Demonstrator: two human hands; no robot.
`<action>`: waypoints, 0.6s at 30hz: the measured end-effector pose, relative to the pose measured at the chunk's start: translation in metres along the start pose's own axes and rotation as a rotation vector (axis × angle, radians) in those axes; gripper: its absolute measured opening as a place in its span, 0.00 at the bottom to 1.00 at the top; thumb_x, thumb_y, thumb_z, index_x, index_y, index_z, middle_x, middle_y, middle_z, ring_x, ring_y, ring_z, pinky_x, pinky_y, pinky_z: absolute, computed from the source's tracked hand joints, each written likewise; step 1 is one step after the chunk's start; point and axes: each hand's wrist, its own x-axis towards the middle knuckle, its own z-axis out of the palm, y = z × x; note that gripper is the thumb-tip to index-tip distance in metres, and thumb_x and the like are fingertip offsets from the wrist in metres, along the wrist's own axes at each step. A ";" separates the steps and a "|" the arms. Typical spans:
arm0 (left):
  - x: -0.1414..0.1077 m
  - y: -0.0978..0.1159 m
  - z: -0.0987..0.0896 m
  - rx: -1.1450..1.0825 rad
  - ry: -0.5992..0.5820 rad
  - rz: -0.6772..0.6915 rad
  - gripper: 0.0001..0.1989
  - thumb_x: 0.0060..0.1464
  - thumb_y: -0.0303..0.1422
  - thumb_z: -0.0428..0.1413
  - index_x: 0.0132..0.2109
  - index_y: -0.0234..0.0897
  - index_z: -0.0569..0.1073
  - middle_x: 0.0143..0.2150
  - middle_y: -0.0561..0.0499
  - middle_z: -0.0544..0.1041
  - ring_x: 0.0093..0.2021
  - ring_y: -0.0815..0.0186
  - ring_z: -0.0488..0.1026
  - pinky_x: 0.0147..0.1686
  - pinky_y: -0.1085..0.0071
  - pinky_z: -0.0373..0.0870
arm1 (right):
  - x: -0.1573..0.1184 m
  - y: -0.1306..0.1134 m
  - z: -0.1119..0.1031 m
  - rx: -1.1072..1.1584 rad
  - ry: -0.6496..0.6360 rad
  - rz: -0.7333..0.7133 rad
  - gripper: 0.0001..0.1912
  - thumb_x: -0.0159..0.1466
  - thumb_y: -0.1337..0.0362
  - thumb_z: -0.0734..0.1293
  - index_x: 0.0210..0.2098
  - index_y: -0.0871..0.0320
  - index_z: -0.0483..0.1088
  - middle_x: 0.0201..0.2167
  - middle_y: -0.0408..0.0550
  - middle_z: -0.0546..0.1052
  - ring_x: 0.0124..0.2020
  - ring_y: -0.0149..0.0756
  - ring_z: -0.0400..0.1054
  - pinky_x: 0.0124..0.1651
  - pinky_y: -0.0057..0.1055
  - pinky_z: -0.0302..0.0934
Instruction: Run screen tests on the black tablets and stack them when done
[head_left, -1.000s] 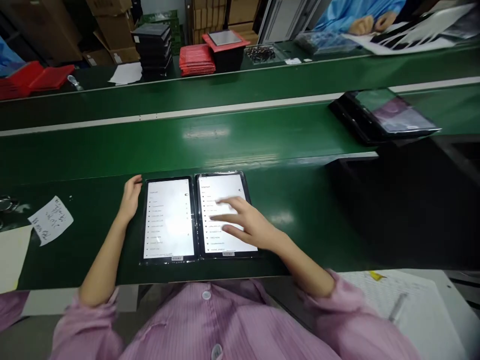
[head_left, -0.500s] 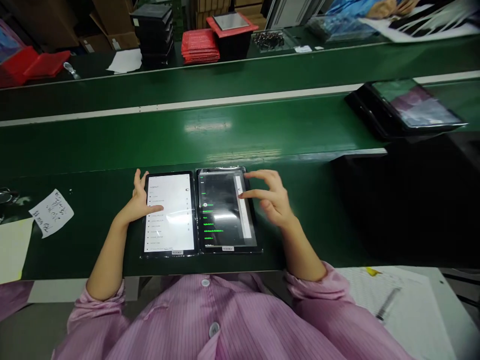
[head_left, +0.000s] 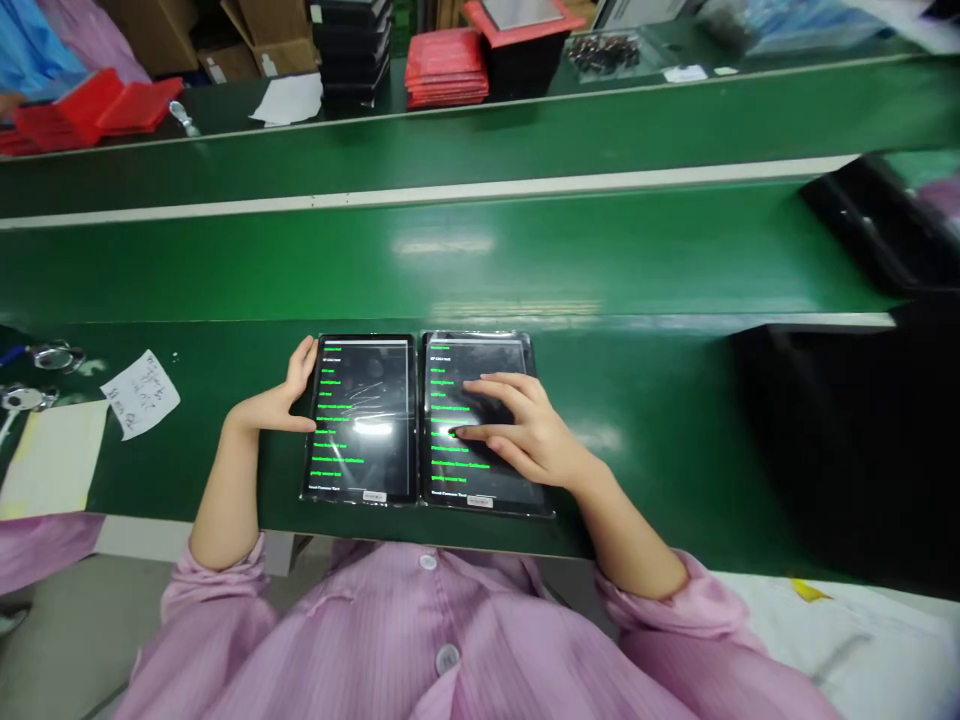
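Two tablets lie side by side on the green bench, both showing green text lists on dark screens. At the edge of the left tablet [head_left: 364, 400] rests my left hand [head_left: 281, 400], its thumb touching the frame and its fingers spread along the upper left side. My right hand [head_left: 536, 430] reaches over the right tablet [head_left: 465, 480], fingers stretched out, a fingertip at the middle of the screen. Neither hand grips anything. Part of the right tablet's screen is covered by my right hand.
A handwritten paper slip [head_left: 141, 393] and a yellowish pad [head_left: 56, 455] lie at the left, near metal-looking items [head_left: 56, 355]. A large black object [head_left: 847, 430] stands at the right. Beyond the green belt [head_left: 337, 265] are red packets [head_left: 448, 68] and a black stack [head_left: 351, 45].
The left tablet's white list page and the right tablet's white strip have given way to dark screens with green text. My right hand has moved down and inward over its screen.
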 end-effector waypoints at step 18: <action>0.008 -0.003 0.010 0.044 0.122 -0.045 0.64 0.58 0.51 0.62 0.71 0.50 0.14 0.77 0.34 0.19 0.77 0.43 0.22 0.71 0.35 0.32 | -0.011 0.028 -0.003 -0.113 0.251 0.206 0.25 0.74 0.55 0.55 0.39 0.49 0.84 0.53 0.52 0.76 0.51 0.51 0.69 0.54 0.53 0.61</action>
